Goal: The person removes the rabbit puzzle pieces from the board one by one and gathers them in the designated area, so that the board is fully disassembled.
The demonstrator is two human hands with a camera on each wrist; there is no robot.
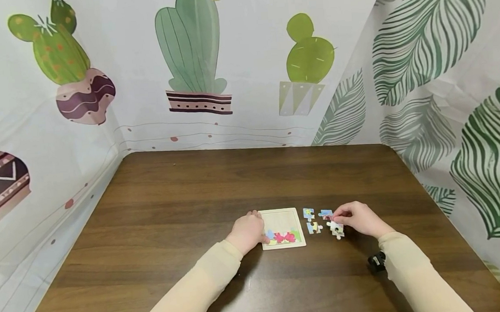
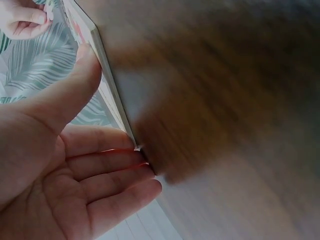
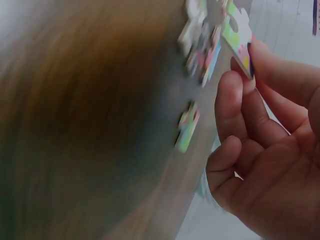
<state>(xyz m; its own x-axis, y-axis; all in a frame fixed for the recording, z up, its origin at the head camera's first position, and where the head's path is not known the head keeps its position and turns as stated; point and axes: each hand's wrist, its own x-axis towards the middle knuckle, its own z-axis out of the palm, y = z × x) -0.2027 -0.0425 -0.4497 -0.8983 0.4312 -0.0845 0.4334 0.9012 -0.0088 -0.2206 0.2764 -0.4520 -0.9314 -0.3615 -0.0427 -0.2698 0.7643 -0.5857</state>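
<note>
My left hand [image 1: 247,231] rests at the left side of a square wooden puzzle tray [image 1: 280,212]. Its thumb lies on the rim and its nearly straight fingers touch the outer edge, as the left wrist view shows. Pink, blue and green pieces [image 1: 284,237] fill the tray's near strip; above them bare wood shows. Right of the tray, my right hand [image 1: 360,218] pinches a jigsaw piece [image 3: 239,37] between thumb and forefinger. That piece is green and white with pink and yellow marks, raised above the table in the right wrist view.
Loose jigsaw pieces lie between the tray and my right hand, among them a blue one [image 1: 308,213] and a yellow-and-blue one [image 1: 313,227]. Under them is a brown wooden table [image 1: 183,194]. A cactus-print cloth [image 1: 140,76] hangs behind it. A small black device [image 1: 377,262] sits at the right wrist.
</note>
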